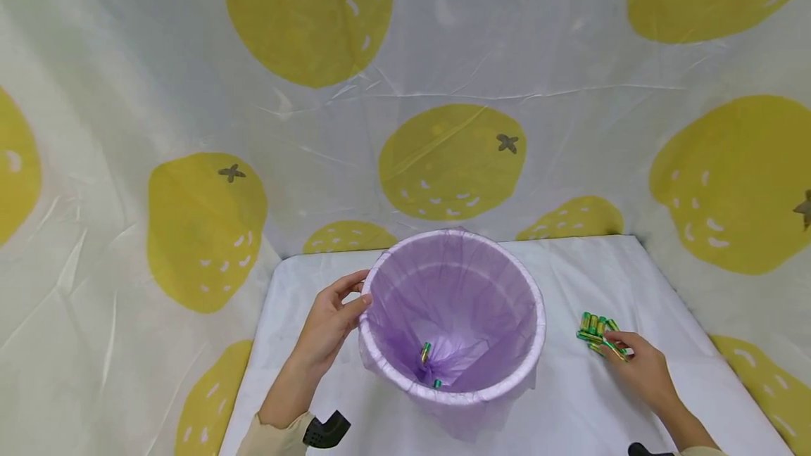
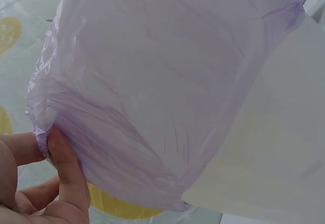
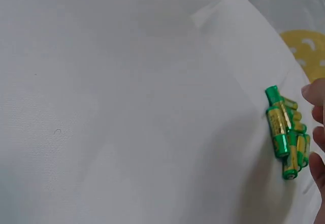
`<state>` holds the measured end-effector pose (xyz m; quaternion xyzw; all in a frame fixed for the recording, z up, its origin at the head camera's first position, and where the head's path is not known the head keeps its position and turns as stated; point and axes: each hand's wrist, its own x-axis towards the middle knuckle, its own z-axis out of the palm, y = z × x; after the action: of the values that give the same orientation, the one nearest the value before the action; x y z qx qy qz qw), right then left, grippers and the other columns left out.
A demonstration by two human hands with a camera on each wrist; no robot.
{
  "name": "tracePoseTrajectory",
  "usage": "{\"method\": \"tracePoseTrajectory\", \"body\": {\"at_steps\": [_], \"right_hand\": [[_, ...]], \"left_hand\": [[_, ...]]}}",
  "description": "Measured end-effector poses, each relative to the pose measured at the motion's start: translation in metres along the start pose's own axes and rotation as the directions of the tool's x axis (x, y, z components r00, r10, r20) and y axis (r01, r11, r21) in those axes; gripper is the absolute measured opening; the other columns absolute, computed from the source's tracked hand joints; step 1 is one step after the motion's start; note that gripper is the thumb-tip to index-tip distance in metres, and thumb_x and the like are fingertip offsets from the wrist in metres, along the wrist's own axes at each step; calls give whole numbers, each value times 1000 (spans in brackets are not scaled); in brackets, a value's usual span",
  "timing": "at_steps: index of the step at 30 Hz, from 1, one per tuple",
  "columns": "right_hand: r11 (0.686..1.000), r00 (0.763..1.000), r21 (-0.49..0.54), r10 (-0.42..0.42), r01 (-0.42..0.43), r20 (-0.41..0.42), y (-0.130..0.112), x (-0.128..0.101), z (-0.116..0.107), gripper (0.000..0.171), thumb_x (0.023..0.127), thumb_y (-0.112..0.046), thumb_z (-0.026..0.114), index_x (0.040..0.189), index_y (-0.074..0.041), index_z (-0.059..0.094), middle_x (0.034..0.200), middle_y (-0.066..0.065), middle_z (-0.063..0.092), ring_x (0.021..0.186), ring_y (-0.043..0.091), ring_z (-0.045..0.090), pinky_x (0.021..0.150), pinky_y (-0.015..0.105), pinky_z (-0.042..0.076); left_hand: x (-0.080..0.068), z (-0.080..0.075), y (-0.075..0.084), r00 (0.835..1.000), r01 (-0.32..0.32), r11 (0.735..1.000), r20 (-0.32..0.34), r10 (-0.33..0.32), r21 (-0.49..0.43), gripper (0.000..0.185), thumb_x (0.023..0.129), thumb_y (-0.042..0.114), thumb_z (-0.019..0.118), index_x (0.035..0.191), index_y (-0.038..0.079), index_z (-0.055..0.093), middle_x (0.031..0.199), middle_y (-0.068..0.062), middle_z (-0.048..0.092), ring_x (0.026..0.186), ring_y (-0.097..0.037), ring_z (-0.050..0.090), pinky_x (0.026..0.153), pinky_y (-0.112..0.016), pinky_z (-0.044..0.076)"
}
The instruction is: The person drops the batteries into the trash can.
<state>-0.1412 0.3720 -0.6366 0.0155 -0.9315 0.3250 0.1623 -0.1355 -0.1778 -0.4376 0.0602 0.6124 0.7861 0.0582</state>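
A round bin lined with a thin purple plastic bag stands on the table. My left hand pinches the bin's left rim, thumb inside and fingers outside; the left wrist view shows the bag's edge between thumb and fingers. Two green and gold batteries lie low inside the bag. To the right of the bin, my right hand reaches over a small pile of green and gold batteries. In the right wrist view its fingertips are beside the pile, with no battery visible between them.
A white cloth covers the table. Behind and at both sides hang pale sheets printed with yellow fruit. The bin stands between the two hands.
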Motion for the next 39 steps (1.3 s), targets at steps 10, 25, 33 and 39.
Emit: {"method": "tracePoseTrajectory", "body": {"at_steps": [10,25,33,39], "right_hand": [[993,990,-84,96,-87,101,21,-8,17,29,87,-4,77,112,7,71,116,34,63,106,56,56,83,67,44],[992,997,-117,-33,41,65,27,-10,24,20,83,3,81,103,3,77,107,28,71,101,52,60,83,66,42],[998,999,-64,-27,29,39,19,-5,24,21,83,2,81,104,1,78,110,29,69,107,56,60,84,68,46],[999,999,-45,-21,23,44,3,7,16,20,83,0,81,103,1,78,104,26,71,98,51,65,77,63,51]], "left_hand": [[3,0,-1,1000,-10,1000,26,11,-10,49,99,-3,65,144,-10,49,118,-15,49,85,-15,65,70,-25,58],[3,1,-3,1000,-9,1000,27,9,-20,49,99,-3,65,145,-9,49,118,-15,48,84,-15,65,69,-24,57],[1,-1,-3,1000,-8,1000,23,9,-30,49,99,-2,65,145,-9,48,119,-15,48,85,-15,64,69,-24,57],[1,-1,-2,1000,-1,1000,25,1,-31,50,100,-1,65,146,-9,47,120,-15,47,86,-15,64,70,-24,57]]}}
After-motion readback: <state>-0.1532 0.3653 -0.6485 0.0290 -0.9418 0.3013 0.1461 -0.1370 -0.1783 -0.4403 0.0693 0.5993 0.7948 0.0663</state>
